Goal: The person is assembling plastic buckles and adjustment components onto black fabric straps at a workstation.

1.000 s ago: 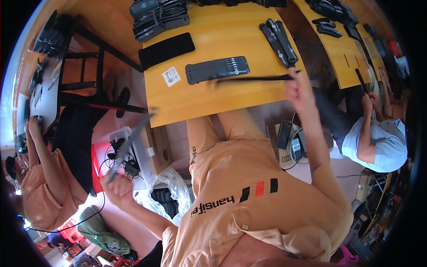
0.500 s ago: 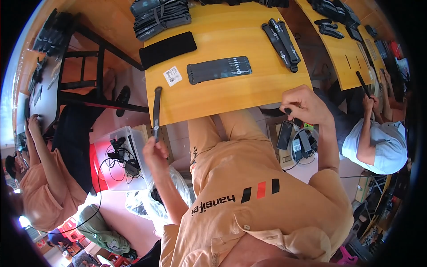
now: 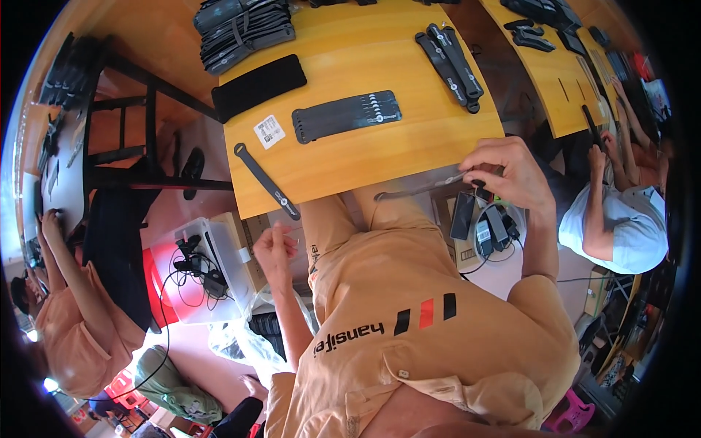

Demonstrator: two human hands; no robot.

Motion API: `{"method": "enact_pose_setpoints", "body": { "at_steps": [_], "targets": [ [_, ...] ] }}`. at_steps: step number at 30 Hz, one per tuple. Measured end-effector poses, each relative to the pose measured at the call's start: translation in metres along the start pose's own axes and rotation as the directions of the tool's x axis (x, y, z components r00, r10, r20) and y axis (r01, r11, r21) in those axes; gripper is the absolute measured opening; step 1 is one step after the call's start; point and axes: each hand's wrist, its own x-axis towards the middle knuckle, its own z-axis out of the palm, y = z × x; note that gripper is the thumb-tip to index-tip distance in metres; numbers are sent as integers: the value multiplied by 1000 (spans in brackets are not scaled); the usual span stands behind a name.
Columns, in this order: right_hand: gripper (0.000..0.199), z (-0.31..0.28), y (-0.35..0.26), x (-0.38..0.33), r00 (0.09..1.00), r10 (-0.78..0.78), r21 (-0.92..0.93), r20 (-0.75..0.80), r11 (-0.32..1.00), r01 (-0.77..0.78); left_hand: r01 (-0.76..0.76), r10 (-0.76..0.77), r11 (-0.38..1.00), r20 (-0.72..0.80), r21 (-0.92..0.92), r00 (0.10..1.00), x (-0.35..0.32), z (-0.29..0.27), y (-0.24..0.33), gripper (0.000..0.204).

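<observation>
My right hand (image 3: 505, 175), off the table's right front corner, pinches one end of a dark strap (image 3: 420, 191). The strap's other end reaches out leftward over my lap. My left hand (image 3: 276, 254) is below the table's front edge with loosely curled fingers and nothing in it. Just above it, a second dark strap (image 3: 264, 179) with a slotted end lies slantwise on the tabletop, its lower end at the front edge. Mid-table is a flat dark row of side-by-side straps (image 3: 347, 117) with pale printing. Several loose straps (image 3: 449, 69) lie overlapped at the right.
The yellow table (image 3: 358, 157) also bears a black cloth-like pad (image 3: 259, 87), a white label (image 3: 269, 131) and a bundled stack of dark straps (image 3: 244, 33). Bins of cables (image 3: 208, 274) and black adapters (image 3: 496, 226) flank my legs. Co-workers sit at both sides.
My left hand has let go of the strap, which now lies flat at the table's left front. From my right hand, a strap now stretches out to the left. The view has shifted slightly.
</observation>
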Motion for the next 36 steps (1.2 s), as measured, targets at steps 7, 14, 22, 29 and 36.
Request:
{"method": "enact_pose_setpoints", "body": {
  "at_steps": [7,14,22,29,36],
  "targets": [
    [15,50,-17,25,954,-276,43,116,961,273,-747,760,633,347,-204,550,-42,66,98,40],
    [16,52,10,42,995,-62,346,-75,934,84,-212,264,962,778,-171,570,-15,68,97,22],
    [13,88,88,56,925,371,639,-82,731,-237,-266,262,961,545,-74,796,49,46,76,12],
    [13,107,116,90,908,246,555,-338,832,-19,-353,356,934,243,-56,902,80,69,77,13],
    [12,115,126,107,878,358,611,-317,785,-100,-375,382,924,129,-71,915,97,78,71,12]
  ]
}}
